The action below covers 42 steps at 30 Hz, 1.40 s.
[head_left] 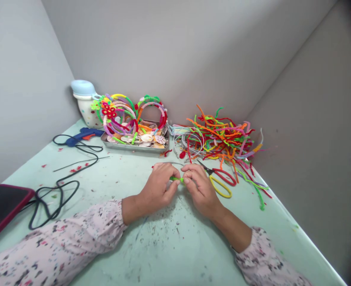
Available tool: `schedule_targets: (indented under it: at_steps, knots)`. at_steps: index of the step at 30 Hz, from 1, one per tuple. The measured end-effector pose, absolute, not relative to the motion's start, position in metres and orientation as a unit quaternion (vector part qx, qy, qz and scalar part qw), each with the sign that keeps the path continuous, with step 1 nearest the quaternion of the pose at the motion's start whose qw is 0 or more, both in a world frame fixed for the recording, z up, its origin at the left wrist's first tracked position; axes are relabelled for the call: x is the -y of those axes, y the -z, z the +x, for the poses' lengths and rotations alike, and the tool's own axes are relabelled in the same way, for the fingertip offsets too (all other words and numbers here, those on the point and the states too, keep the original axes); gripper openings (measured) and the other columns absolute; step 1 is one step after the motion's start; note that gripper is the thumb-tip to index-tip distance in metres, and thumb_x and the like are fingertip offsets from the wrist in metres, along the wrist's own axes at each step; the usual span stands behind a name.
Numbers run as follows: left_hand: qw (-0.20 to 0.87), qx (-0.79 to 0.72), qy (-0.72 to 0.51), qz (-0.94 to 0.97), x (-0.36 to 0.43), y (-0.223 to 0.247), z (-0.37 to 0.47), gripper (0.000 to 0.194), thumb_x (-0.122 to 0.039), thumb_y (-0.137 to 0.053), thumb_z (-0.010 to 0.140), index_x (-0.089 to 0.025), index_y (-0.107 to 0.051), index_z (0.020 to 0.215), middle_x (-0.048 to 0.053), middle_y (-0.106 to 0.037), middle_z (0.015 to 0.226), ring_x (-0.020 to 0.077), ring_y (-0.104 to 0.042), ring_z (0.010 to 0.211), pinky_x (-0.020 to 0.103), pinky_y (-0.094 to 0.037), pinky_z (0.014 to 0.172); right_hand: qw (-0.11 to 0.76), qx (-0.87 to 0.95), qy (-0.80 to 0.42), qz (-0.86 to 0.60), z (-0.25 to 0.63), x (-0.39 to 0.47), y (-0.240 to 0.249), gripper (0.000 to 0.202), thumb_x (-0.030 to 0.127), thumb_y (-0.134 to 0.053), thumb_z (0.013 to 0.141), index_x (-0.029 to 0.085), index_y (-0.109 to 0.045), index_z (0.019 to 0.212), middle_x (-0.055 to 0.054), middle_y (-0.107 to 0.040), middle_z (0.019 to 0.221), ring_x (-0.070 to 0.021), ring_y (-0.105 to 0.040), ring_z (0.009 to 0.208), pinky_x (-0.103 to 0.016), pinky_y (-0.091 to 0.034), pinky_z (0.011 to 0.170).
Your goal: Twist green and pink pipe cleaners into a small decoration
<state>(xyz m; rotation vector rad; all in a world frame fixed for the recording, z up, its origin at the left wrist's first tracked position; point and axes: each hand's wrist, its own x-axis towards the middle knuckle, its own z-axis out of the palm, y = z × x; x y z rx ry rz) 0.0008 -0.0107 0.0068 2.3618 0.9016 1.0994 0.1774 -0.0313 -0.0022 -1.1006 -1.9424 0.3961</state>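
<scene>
My left hand (pixel 160 185) and my right hand (pixel 201 190) meet over the middle of the table. Both pinch a short bright green pipe cleaner (pixel 180 180) between thumb and fingers, and most of it is hidden by them. Just beyond the fingertips shows a thin grey band (pixel 177 163); whether it joins the green piece I cannot tell. Close by my right hand lie scissors (pixel 221 179) with one red and one yellow handle loop, blades pointing toward the back left.
Behind, a metal tray (pixel 133 148) carries shells and colourful wrapped headbands (pixel 118 115). Loose pipe cleaners (pixel 225 135) pile at the back right, beside bare hoops (pixel 193 145). Leftward are a blue glue gun (pixel 84 136), its black cord (pixel 60 186), a phone (pixel 4 208) and a lidded cup (pixel 87 105).
</scene>
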Motion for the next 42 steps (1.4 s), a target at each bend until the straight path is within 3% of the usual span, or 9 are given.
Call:
schedule_targets:
  at_steps: [28, 42]
  knots:
    - [0.21, -0.343, -0.377, 0.834, 0.0088, -0.0055, 0.0017, 0.004, -0.018, -0.047, 0.085, -0.018, -0.051, 0.085, 0.003, -0.057, 0.083, 0.0185, -0.051, 0.083, 0.036, -0.037, 0.083, 0.434, 0.762, -0.159, -0.453, 0.1757, 0.0288, 0.0052, 0.019, 0.023, -0.041, 0.093, 0.022, -0.059, 0.086, -0.006, -0.056, 0.108, -0.0202, -0.05, 0.106, -0.041, -0.039, 0.096]
    - [0.201, -0.38, -0.359, 0.828, 0.005, -0.0026, 0.002, 0.013, -0.017, -0.045, 0.086, -0.019, -0.058, 0.088, 0.002, -0.059, 0.081, 0.0188, -0.053, 0.084, 0.036, -0.037, 0.082, 0.479, 0.721, -0.137, -0.481, 0.1784, 0.0262, 0.0088, 0.017, 0.024, -0.046, 0.092, 0.024, -0.061, 0.098, -0.006, -0.059, 0.104, -0.0217, -0.052, 0.104, -0.043, -0.041, 0.095]
